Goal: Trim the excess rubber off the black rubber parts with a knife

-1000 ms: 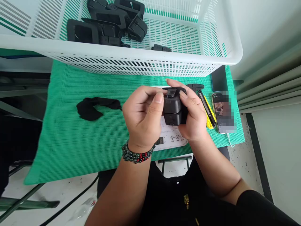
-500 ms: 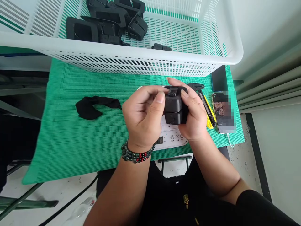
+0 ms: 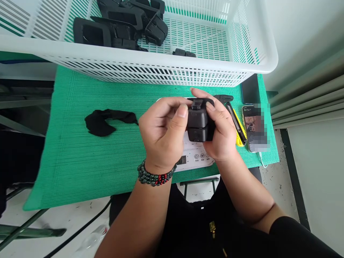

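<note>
left hand (image 3: 163, 134) and right hand (image 3: 221, 136) clasp the black box (image 3: 198, 123); best brace it steady, thumb squarely on the clip (image 3: 197, 104).

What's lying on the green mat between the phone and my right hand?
A yellow utility knife lies there, beside the phone and the right hand, which grips a black device; the head view shows it.

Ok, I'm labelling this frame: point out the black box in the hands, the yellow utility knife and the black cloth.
black box (image 3: 198, 119): head view, on its upper front face.
yellow utility knife (image 3: 239, 132): head view, on its handle.
black cloth (image 3: 100, 124): head view, on its wide left part.
</note>
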Demonstrator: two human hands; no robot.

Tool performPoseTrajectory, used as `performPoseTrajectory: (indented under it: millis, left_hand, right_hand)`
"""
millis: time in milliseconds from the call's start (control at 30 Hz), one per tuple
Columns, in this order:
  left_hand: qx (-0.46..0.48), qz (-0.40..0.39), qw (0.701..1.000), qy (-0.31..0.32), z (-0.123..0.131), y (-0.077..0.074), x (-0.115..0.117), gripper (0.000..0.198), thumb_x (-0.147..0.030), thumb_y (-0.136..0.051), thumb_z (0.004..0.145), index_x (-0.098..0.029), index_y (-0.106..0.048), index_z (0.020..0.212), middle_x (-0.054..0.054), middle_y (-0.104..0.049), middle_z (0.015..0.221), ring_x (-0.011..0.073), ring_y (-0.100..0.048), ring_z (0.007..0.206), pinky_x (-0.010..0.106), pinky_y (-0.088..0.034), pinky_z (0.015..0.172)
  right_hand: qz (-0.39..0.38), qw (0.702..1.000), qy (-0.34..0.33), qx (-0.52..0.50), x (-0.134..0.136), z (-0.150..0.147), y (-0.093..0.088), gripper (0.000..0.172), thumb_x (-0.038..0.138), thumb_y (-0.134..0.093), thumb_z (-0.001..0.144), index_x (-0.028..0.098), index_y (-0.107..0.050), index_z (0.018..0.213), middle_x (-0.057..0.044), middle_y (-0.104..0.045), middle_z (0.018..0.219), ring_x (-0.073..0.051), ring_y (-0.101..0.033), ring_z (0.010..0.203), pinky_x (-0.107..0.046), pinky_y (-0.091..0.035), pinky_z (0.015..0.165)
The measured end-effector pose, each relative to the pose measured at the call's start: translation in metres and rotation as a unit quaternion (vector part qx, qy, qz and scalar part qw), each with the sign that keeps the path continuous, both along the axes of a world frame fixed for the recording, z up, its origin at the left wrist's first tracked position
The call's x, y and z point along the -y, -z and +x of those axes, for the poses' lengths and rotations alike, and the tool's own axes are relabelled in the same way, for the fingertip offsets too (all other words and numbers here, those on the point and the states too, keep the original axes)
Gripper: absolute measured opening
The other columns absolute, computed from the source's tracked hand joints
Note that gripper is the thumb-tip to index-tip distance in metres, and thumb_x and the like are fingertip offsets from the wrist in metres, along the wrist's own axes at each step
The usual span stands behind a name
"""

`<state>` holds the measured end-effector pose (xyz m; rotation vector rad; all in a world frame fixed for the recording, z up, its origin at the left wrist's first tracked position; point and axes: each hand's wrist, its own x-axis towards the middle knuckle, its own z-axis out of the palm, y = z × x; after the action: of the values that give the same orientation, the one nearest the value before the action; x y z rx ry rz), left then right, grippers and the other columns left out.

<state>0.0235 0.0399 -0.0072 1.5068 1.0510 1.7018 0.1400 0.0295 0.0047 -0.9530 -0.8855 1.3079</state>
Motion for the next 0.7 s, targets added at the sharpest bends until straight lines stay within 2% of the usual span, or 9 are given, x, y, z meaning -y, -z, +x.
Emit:
performPoseTrajectory:
  millis: [200,367,700]
  left_hand:
    - [0.008,0.014,1.000,0.000,0.0001,0.0027,-0.0031,0.018,-0.047,-0.071,0.098,-0.033,-0.082,0.098,0.000,-0.079,0.087,0.0200,-0.073,0.077,0.039,-0.058,0.065]
    - [-0.010,0.012,1.000,0.007,-0.0015,0.0008,-0.0019,0.021,-0.046,-0.068,0.101,-0.029,-0.081,0.100,-0.001,-0.078,0.087,0.0183,-0.073,0.076,0.039,-0.057,0.063]
    - [-0.007,0.001,1.000,-0.005,0.0008,-0.0028,0.0016,0.017,-0.044,-0.068,0.100,-0.034,-0.082,0.099,-0.001,-0.079,0.089,0.0186,-0.072,0.078,0.040,-0.057,0.066]
  right_hand:
    - [0.000,1.000,-0.007,0.015,-0.0001,-0.0001,0.0003,0.037,0.053,-0.060,0.091,0.030,-0.076,0.116,-0.003,-0.079,0.123,-0.026,-0.070,0.120,-0.047,-0.056,0.109]
    - [-0.015,1.000,0.003,-0.008,0.0016,-0.0017,-0.0050,0.032,0.050,-0.062,0.090,0.032,-0.077,0.111,-0.002,-0.080,0.120,-0.026,-0.071,0.116,-0.046,-0.058,0.107]
    - [-0.028,1.000,0.011,0.002,0.0024,-0.0022,-0.0066,0.034,0.050,-0.062,0.089,0.031,-0.079,0.112,-0.002,-0.080,0.121,-0.027,-0.070,0.121,-0.048,-0.059,0.108]
